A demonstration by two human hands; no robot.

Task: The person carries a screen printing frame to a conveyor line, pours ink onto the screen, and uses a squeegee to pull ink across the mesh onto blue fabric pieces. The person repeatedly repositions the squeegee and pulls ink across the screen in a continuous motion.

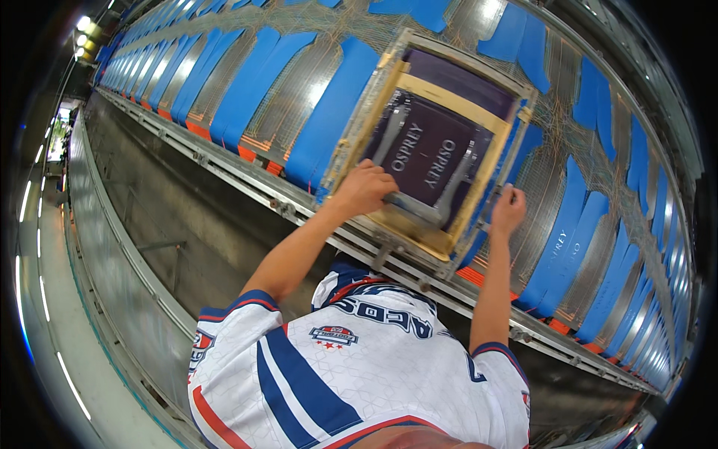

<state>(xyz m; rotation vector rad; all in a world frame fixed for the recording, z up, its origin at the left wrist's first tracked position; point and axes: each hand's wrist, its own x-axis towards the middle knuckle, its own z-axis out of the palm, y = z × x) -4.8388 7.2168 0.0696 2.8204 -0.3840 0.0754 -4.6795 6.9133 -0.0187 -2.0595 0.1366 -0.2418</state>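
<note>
We see the left hand (364, 188) wrapped around the squeegee handle (413, 207) at the near edge of the printing screen (437, 146), fingers closed on it, likely to drag it across the dark mesh. The right hand (508, 212) grips the near right corner of the wooden frame (410, 228), fingers curled shut, seemingly to steady it. The screen lies flat over blue fabric pieces (329, 112) laid along the long table (224, 161), so it sits squarely over one piece.
</note>
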